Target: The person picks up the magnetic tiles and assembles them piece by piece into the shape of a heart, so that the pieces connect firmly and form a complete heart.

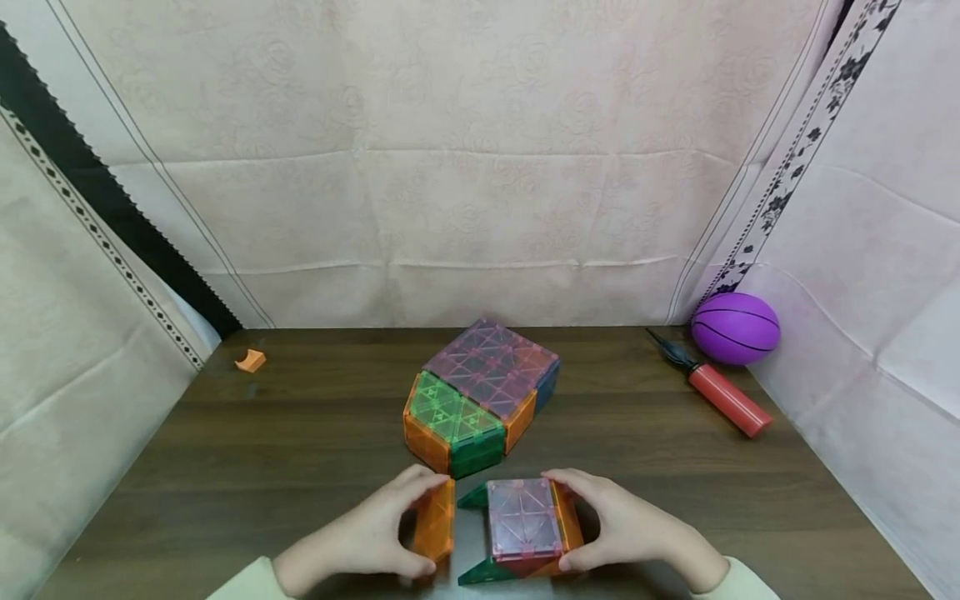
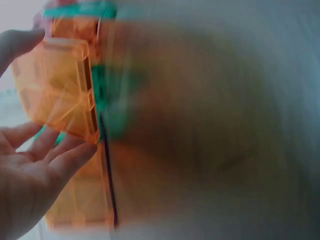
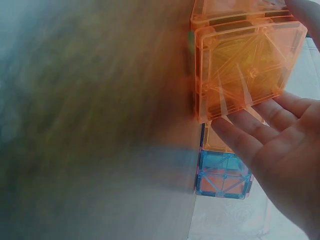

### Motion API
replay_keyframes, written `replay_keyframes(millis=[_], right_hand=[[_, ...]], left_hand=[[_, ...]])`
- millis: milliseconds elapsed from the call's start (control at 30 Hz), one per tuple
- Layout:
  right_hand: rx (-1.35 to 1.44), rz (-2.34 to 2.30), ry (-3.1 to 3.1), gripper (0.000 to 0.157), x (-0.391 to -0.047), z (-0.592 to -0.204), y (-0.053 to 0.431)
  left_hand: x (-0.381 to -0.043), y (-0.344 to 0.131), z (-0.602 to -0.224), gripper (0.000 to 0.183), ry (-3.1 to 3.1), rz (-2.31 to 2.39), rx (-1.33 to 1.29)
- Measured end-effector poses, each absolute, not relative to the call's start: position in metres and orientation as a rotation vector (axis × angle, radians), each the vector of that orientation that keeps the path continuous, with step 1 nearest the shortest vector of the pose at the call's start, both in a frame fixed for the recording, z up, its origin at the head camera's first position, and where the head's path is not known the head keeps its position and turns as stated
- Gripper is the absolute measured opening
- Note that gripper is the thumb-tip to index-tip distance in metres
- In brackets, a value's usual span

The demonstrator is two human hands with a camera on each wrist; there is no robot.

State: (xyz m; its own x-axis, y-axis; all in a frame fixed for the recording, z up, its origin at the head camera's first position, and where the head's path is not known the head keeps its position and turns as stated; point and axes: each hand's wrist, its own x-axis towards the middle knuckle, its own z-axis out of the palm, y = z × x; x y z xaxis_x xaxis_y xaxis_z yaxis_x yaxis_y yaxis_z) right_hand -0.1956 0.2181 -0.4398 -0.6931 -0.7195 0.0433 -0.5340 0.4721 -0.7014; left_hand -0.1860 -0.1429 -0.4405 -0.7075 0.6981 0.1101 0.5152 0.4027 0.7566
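Note:
In the head view my left hand (image 1: 375, 531) grips an upright orange magnetic tile (image 1: 437, 523) by its edges, thumb near and fingers far. My right hand (image 1: 628, 527) holds a small magnetic-tile box (image 1: 525, 521) with a pinkish clear square top and an orange right side. Two green triangle tiles jut from the box's left side towards the orange tile, with a gap between. Beyond the hands stands a larger magnetic-tile structure (image 1: 491, 375), purple and green on top. The right wrist view shows my fingers and thumb spanning the box's orange side (image 3: 250, 70).
A purple ball (image 1: 735, 328) sits at the back right, beside a red hand pump (image 1: 727, 398) with a dark tip. At the far left lies a small orange piece (image 1: 251, 360). Pale cloth (image 1: 480, 208) walls in the back and both sides of the dark wooden table (image 1: 300, 442).

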Motion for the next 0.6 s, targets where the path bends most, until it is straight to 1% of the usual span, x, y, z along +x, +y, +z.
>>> replay_keyframes(millis=[267, 500, 600], right_hand=[[-1.086, -1.038, 2.463, 0.086, -0.194, -0.439, 0.216], [-1.097, -1.037, 2.453, 0.086, -0.193, -0.438, 0.213], [-1.073, -1.005, 2.477, 0.088, -0.193, -0.437, 0.214]], left_hand=[[-0.182, -0.114, -0.452, 0.082, 2.452, 1.186, 1.074], [-0.182, -0.106, -0.452, 0.082, 2.465, 1.151, 1.060], [-0.181, -0.105, -0.451, 0.087, 2.466, 1.150, 1.031]])
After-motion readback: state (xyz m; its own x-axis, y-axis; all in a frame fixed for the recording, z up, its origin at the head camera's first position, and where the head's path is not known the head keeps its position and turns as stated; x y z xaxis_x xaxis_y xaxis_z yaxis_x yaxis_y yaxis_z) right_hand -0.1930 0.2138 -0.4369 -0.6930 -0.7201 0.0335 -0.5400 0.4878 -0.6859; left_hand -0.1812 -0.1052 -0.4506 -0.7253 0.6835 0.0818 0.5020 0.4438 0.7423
